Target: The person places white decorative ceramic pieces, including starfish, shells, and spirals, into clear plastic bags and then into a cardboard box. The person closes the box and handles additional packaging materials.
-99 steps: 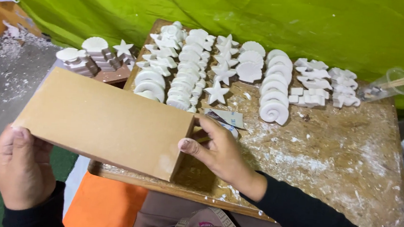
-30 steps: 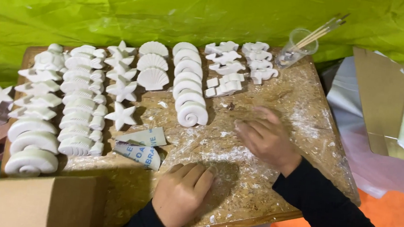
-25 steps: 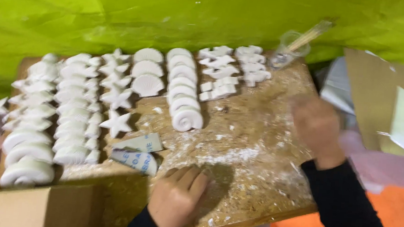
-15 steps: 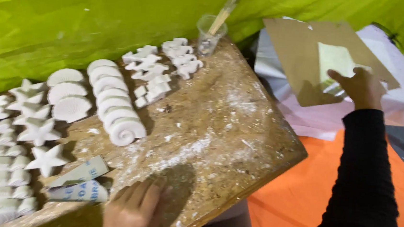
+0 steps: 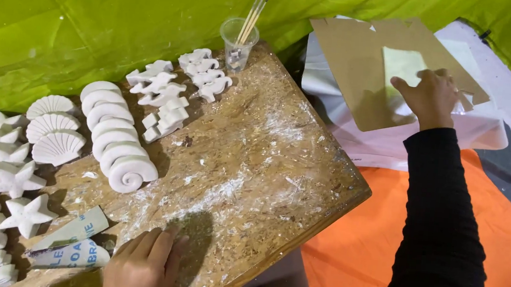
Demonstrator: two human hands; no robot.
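Your right hand (image 5: 430, 96) lies open and flat on a brown cardboard sheet (image 5: 359, 66) to the right of the surface (image 5: 254, 155). The sheet's long axis angles away from you. Your left hand (image 5: 143, 267) rests open on the surface's near edge, holding nothing.

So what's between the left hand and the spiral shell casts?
Head view: only bare, plaster-dusted board lies between the left hand and the spiral shell casts. The folded sandpaper pieces lie off to the side.
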